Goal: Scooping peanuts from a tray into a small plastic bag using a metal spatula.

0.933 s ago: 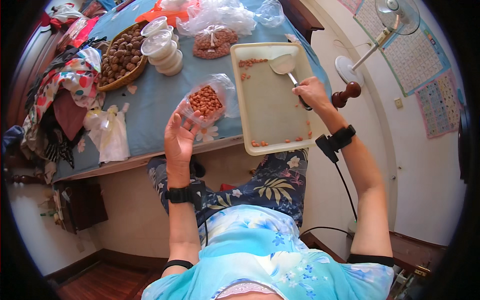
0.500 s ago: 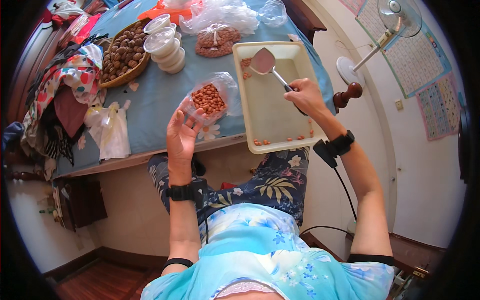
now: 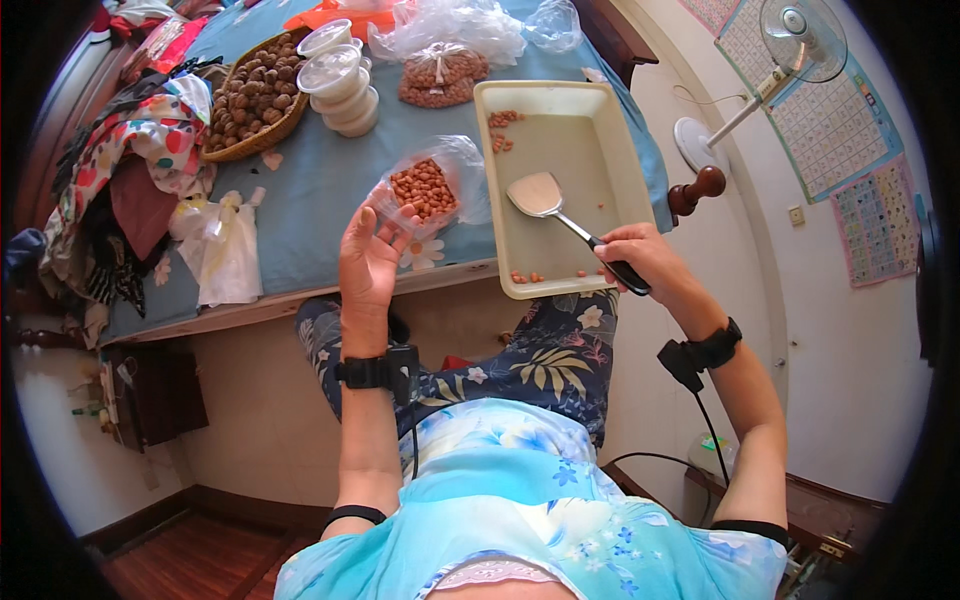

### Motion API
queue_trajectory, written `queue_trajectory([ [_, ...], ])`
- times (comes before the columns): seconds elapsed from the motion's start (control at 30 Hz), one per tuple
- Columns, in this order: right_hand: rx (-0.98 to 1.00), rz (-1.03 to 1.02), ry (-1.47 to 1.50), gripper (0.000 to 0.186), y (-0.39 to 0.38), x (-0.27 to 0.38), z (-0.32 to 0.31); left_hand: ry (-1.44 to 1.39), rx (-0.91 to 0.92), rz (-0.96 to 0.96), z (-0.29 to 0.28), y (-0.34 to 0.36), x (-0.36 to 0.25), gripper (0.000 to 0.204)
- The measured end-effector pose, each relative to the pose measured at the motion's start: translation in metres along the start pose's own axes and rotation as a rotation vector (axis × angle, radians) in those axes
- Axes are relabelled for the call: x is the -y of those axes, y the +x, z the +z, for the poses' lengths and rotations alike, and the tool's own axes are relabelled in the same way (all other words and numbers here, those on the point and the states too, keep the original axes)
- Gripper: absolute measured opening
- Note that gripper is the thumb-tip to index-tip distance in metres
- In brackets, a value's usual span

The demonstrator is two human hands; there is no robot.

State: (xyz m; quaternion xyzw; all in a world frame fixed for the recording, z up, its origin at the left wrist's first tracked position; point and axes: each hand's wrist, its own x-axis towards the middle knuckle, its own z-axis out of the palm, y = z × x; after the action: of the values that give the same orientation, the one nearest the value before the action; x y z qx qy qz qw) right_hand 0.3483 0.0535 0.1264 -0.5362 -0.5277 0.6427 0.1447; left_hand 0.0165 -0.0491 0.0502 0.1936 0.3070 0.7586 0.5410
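My left hand (image 3: 372, 250) grips the near edge of a clear plastic bag (image 3: 462, 165), which lies on the bed with its mouth spread. Reddish peanuts (image 3: 424, 190) fill the bag's middle. In my right hand (image 3: 645, 262) is the black handle of a spatula (image 3: 536, 193) with a broad metal blade. The blade is over the left half of a cream plastic tray (image 3: 488, 175), pointing toward the bag; whether it touches the tray bottom I cannot tell. A few peanuts (image 3: 501, 143) sit in the tray's far left corner, and several more (image 3: 527, 277) lie along its near edge.
Behind the bag are stacked white-lidded tubs (image 3: 345, 100), a tied bag of peanuts (image 3: 440, 85) and a basket of walnuts (image 3: 262, 100). Clothes (image 3: 150, 150) are heaped at the left. A wooden bedpost knob (image 3: 695, 190) and a fan (image 3: 800, 45) stand right of the tray.
My right hand has drawn the spatula nearer to me and slightly right, its blade now lower over the tray. My left hand stays at the bag.
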Motion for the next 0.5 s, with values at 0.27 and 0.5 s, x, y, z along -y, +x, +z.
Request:
queue_trajectory([
  [0.27, -0.012, -0.006, -0.009, 0.02, 0.039, 0.024, 0.034, 0.005, -0.017, 0.008, 0.002, -0.003, -0.002, 0.062],
  [0.5, -0.067, -0.12, 0.167, 0.021, 0.091, 0.017, 0.05, 0.012, -0.018, 0.02, 0.001, -0.002, -0.001, 0.062],
])
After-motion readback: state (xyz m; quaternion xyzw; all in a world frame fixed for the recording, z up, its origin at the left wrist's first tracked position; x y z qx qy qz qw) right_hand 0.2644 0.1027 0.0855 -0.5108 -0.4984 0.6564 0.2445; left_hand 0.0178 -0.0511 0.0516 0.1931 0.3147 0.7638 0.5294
